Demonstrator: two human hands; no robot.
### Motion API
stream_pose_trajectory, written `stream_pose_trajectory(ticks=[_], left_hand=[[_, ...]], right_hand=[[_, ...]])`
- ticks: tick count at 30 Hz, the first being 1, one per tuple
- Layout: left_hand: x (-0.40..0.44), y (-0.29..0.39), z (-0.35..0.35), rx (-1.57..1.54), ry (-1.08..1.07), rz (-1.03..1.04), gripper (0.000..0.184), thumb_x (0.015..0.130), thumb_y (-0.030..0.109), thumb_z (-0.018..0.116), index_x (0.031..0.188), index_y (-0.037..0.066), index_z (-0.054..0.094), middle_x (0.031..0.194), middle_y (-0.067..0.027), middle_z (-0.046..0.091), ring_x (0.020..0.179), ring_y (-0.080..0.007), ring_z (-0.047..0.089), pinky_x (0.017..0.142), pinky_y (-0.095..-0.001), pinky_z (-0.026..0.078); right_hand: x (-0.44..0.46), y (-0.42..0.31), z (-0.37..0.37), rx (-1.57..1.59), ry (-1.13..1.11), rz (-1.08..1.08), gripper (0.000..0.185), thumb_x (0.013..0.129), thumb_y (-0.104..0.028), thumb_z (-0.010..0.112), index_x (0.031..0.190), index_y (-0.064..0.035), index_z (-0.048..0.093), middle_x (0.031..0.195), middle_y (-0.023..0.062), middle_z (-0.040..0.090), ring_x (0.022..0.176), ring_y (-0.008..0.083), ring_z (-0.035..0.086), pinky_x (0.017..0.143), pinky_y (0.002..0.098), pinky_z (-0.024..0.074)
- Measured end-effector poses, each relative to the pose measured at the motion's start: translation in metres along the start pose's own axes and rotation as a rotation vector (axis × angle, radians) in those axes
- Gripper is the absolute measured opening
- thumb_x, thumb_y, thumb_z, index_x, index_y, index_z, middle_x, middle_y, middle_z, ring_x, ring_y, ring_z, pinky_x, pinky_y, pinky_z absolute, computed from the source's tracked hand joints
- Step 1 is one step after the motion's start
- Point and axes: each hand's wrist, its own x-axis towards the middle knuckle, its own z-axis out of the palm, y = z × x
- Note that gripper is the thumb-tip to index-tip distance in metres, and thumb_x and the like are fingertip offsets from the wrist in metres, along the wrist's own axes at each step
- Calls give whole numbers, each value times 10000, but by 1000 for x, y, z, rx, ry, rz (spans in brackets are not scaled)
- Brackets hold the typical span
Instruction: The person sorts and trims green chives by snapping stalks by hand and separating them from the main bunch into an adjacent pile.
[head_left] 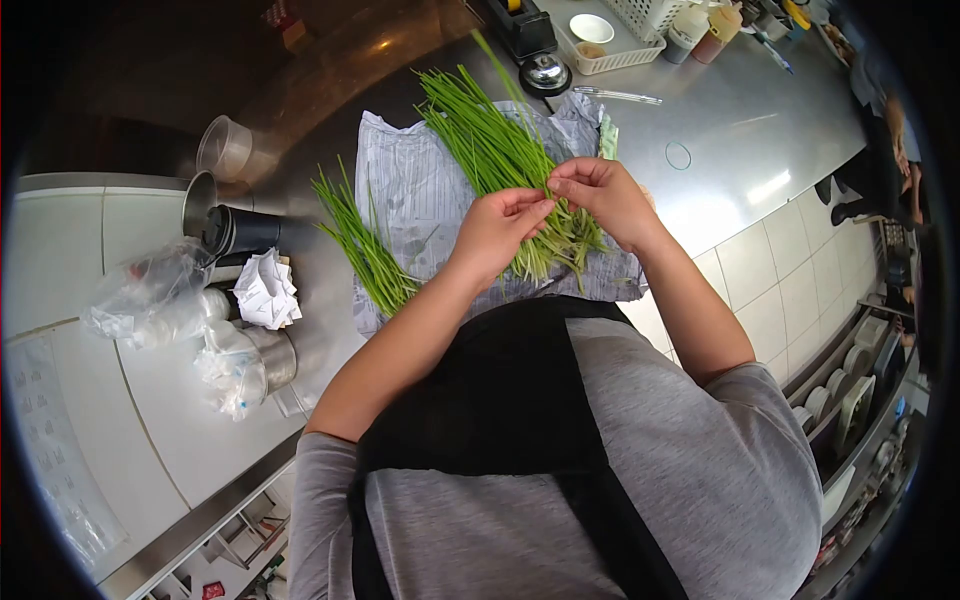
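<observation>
A big pile of chives [480,140], long and green with pale root ends, lies on a sheet of newspaper [400,180]. Over its lower part my two hands meet, fingertips close together. My right hand [605,200] is closed in a pinch on a chive whose long blade stretches up and away beyond the pile. My left hand [500,232] pinches at the same spot, near the stalk's lower end; its fingers partly cover what they grip. To the left, a smaller bunch of chives [370,250] rests on the paper's edge.
On the steel counter [740,130] are a pen [620,96], a rubber band [678,155], a call bell [545,74] and a white basket [610,60]. Sauce bottles [700,35] stand behind. Left are a plastic tub [225,147], crumpled paper [267,289] and plastic bags [150,295]. Another person is far right.
</observation>
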Motion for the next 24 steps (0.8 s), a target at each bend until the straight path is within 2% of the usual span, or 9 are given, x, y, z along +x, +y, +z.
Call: stream_pose_trajectory(ticks=[7,11,14,16,24], left_hand=[[-7,-3,-5,17,82,71,161,888,133,622,981,4,604,880,-37,639,750,-88,596,671,-199,480],[-16,-1,-13,-143,156,72,134,903,134,597,992,36,581,923,-53,634,807,-102,597,721,-223,480],[-24,4,-24,-319,232,94,120,913,144,583,988,54,562,949,-63,628,849,-118,597,762,-245,479],[-29,4,-38,-457,299,116,103,916,156,579,968,69,557,943,-66,624,876,-137,602,795,-260,482],[-51,4,-84,-584,570,276,100,928,156,558,968,64,554,944,-61,618,867,-132,599,784,-246,493]], right_hand=[[-3,11,10,100,72,-91,101,872,-90,615,924,-5,627,806,3,636,685,48,528,632,205,435],[-4,0,14,195,87,-55,106,906,-136,572,938,-38,596,843,34,657,714,62,555,651,215,430],[-2,5,14,298,96,61,100,944,-175,504,962,-85,544,900,63,667,739,80,573,657,221,416],[-2,7,15,501,115,91,89,965,-191,457,980,-117,503,931,65,662,745,88,573,645,222,404],[4,13,15,581,90,71,93,971,-197,454,974,-117,501,922,62,658,750,89,567,658,229,416]])
